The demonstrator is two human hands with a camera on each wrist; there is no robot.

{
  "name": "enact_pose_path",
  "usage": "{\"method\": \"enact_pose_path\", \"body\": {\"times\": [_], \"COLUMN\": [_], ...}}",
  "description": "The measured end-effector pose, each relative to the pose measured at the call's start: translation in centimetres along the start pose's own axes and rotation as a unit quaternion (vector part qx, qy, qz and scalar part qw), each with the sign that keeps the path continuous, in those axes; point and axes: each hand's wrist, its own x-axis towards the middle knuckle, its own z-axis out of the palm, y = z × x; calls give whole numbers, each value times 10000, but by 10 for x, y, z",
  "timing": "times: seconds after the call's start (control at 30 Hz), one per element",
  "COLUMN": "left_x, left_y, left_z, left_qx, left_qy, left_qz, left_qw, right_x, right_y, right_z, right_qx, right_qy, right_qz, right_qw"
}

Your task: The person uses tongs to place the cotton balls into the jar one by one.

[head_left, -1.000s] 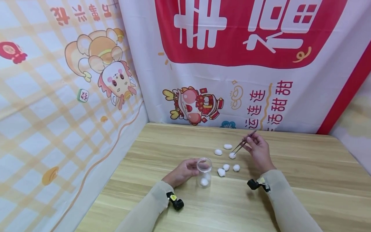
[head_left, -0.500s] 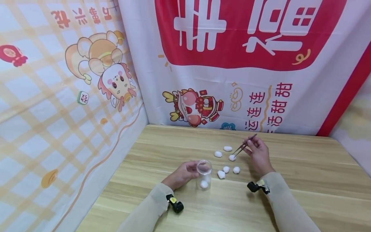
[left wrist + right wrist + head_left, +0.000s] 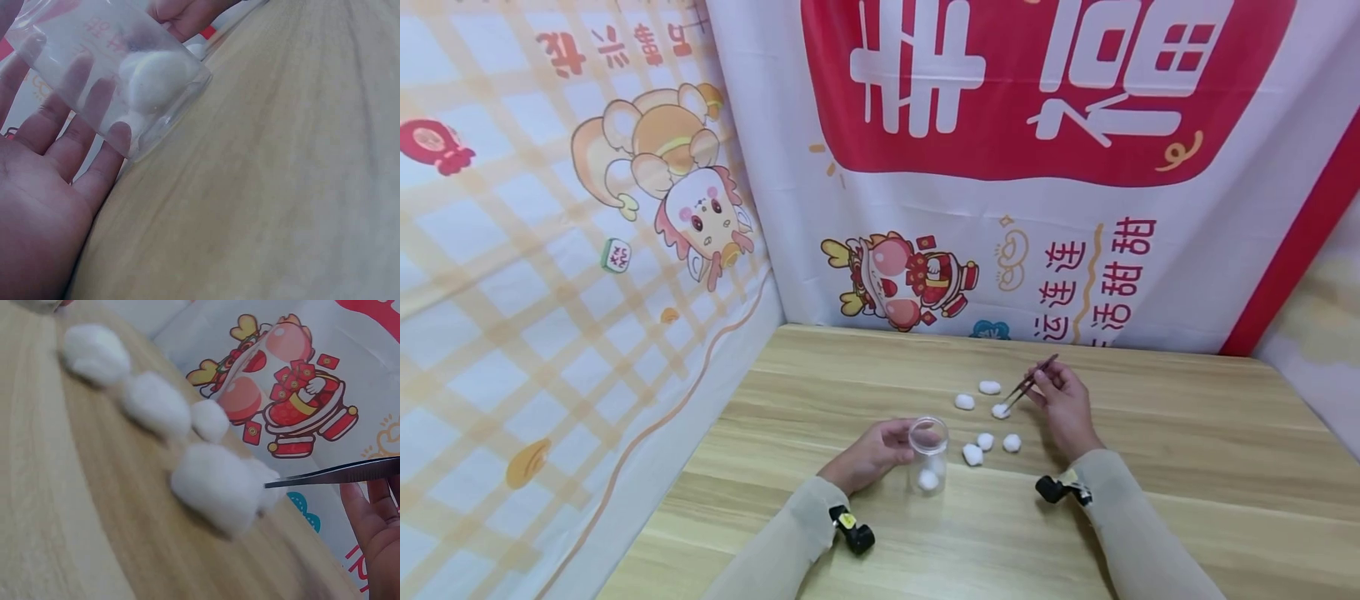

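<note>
My left hand (image 3: 871, 457) holds a clear plastic jar (image 3: 937, 458) upright on the table, fingers against its side. The jar's mouth has no lid. White cotton balls lie at its bottom, the nearest cotton ball (image 3: 159, 81) pressed close to the wall in the left wrist view. In my right hand (image 3: 1066, 408) a pair of dark metal tweezers (image 3: 1030, 382) is pinched, slanting down to the left. Its tips meet a cotton ball (image 3: 1000, 412) on the table. In the right wrist view the tweezers (image 3: 337, 472) reach in behind a nearer cotton ball (image 3: 219, 487).
Several more cotton balls lie between the hands, among them a cotton ball (image 3: 973, 454) near the jar and another (image 3: 989, 387) farther back. The wood-grain table (image 3: 820, 375) ends at a printed cloth backdrop (image 3: 805, 250). A checked cloth (image 3: 625, 350) hangs along the left.
The right hand has dipped slightly and shifted a little left, with the tweezers' tips staying at the same cotton ball. The left hand and jar hold still; the head view has tilted slightly.
</note>
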Motion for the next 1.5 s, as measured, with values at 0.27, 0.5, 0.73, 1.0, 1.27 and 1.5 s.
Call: {"method": "enact_pose_path", "body": {"times": [0.27, 0.5, 0.73, 1.0, 1.27, 1.5], "left_x": [2, 4, 3, 4, 4, 3], "left_y": [-2, 1, 1, 1, 1, -3], "left_z": [-2, -2, -2, -2, -2, -1], "left_qx": [-59, 9, -29, -30, -81, -74], "left_qy": [-137, -167, -194, -68, -45, -141], "left_qz": [153, 103, 179, 72, 37, 139], "left_qw": [9998, 9998, 9996, 9999, 10000, 9998], "right_x": [1, 6, 6, 6, 7, 4], "right_y": [4, 5, 7, 1, -7, -9], "right_z": [0, -2, -2, -2, -7, -7], "right_qx": [-272, -668, -978, -798, -313, 904], "right_qy": [122, 697, 937, 925, 966, 947], "right_qz": [-30, 101, 17, 183, 589, 420], "right_qw": [9996, 9953, 9908, 9923, 9931, 9905]}}
